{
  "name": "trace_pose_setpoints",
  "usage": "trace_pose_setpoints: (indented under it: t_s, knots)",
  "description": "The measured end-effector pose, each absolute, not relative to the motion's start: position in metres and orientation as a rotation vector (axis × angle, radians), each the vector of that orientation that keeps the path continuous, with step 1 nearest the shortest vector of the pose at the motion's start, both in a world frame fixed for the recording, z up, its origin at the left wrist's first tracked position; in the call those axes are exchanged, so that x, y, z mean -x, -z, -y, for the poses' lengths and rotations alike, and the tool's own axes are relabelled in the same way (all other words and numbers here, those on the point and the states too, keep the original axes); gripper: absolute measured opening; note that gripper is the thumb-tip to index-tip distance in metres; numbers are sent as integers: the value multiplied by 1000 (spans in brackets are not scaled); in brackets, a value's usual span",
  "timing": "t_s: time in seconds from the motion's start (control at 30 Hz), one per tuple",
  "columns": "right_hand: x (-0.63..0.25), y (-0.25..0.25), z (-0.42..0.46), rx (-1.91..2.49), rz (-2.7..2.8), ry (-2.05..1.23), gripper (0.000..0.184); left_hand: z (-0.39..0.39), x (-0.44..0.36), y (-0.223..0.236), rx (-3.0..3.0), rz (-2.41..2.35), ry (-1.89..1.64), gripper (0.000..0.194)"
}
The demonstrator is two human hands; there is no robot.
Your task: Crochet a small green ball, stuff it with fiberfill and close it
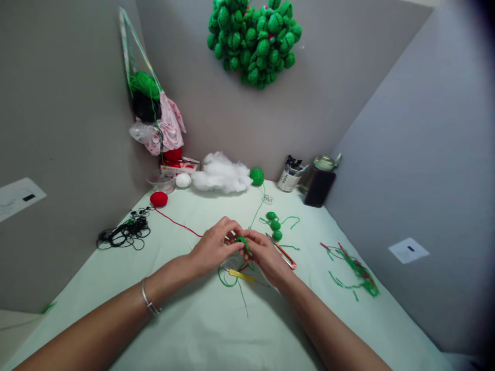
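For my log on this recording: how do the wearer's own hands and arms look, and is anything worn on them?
Both the left hand and the right hand are human and ungloved, with no sleeve in view on either side. A thin, silver-coloured bracelet circles the left wrist; none shows on the right.

Our left hand (218, 245) and right hand (261, 252) meet with their fingertips together, both pinched closed, thumbs toward each other. Behind the left hand, our left wrist (166, 283) wears a thin silver bangle (149, 298), and our left forearm (96, 324) slants in from the lower left. Behind the right hand, our bare right wrist (286, 281) leads back to our right forearm (328, 324), angled out to the lower right.
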State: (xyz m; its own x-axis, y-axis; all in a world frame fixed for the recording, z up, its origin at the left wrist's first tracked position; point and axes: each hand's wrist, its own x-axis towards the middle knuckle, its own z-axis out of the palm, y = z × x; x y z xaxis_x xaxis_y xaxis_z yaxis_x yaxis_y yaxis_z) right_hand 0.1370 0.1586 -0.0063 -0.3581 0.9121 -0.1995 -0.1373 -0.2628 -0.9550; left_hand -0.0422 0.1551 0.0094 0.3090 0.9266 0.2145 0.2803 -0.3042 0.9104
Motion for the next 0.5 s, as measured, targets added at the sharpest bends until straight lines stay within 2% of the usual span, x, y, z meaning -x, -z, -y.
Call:
trace_pose_setpoints:
  t_s: [0.17, 0.3, 0.43, 0.5]
  knots:
    - [-143, 11, -161, 1059, 1392, -1610, 38, -168, 45, -4, -1719, -1057, -977, 5]
    - [-151, 13, -166, 1213, 1726, -1448, 21, -179, 45, 3, -1732, -1064, -922, 5]
    - [-152, 12, -169, 1282, 1780, -1341, 33, -193, 45, 10, -1701, -1099, -893, 10]
    - [-150, 10, -171, 1305, 1834, -1204, 33, -202, 45, 12, -1687, -1125, -874, 7]
